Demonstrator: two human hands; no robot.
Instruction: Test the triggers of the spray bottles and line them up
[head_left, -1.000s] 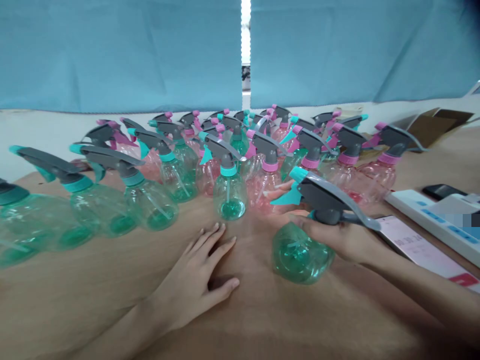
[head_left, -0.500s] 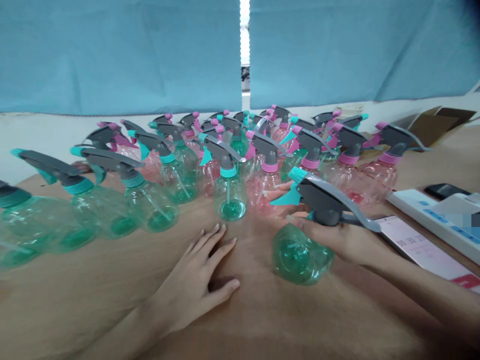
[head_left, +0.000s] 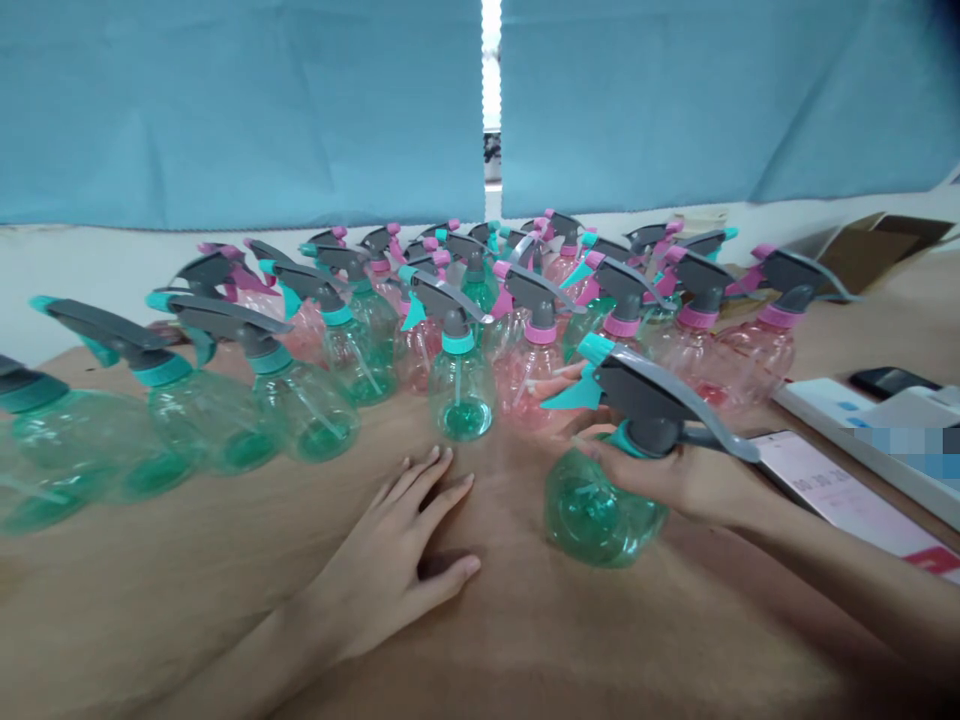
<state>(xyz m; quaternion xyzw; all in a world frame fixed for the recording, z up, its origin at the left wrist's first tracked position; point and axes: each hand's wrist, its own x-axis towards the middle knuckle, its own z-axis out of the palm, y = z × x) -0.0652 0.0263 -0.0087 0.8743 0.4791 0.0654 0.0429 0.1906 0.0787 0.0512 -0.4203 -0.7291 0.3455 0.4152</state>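
Grips with the right hand (head_left: 675,478) a green spray bottle (head_left: 600,512) at its neck, with the thumb on the near side and the other fingers reaching behind, partly hidden. Has this bottle right of the middle, with the grey sprayer head (head_left: 645,395) above the hand and the teal nozzle (head_left: 595,348) directed to the upper left. Cannot tell whether its base touches the worktop (head_left: 247,550).

Rests the left hand (head_left: 386,565) open on the worktop, palm down, with the fingers a little spread. Has just in front of the left fingertips (head_left: 445,456) an upright green bottle (head_left: 460,395) with a teal collar.

Has pink bottles (head_left: 517,372) behind the right hand, a slanting row of green bottles (head_left: 221,420) at the left, and farther back a crowd of both colours, many partly covered by those in front.

Shows near the right forearm (head_left: 840,555) a phone (head_left: 840,500) with lit screen and blurred digits, then a long white device (head_left: 817,400) with blue parts, a black object (head_left: 892,382) and an open cardboard box (head_left: 862,260). Shows at the back a blue curtain (head_left: 240,110) with one narrow bright gap (head_left: 492,80).
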